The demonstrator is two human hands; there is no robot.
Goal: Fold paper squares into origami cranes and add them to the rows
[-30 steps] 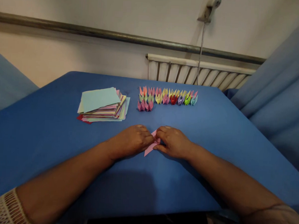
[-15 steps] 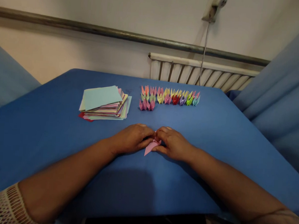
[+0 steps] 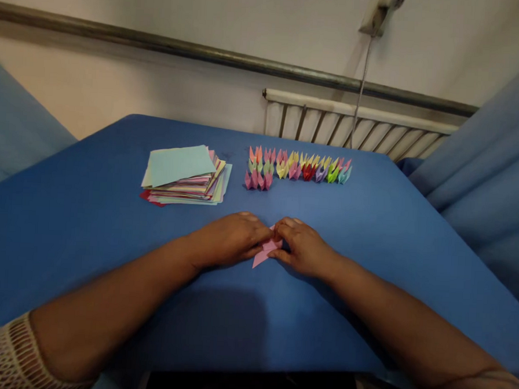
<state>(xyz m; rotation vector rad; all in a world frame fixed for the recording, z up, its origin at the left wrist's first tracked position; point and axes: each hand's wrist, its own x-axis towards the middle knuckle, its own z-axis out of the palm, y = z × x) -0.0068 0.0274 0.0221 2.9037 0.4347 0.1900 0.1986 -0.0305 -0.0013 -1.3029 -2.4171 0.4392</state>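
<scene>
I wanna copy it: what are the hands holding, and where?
A folded pink paper: left hand on its left side, right hand on its right; near tip free.

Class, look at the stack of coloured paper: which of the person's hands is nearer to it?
Left. The left hand is to the right of the paper stack and closer to the person; the right hand is farther right, beyond the left.
</scene>
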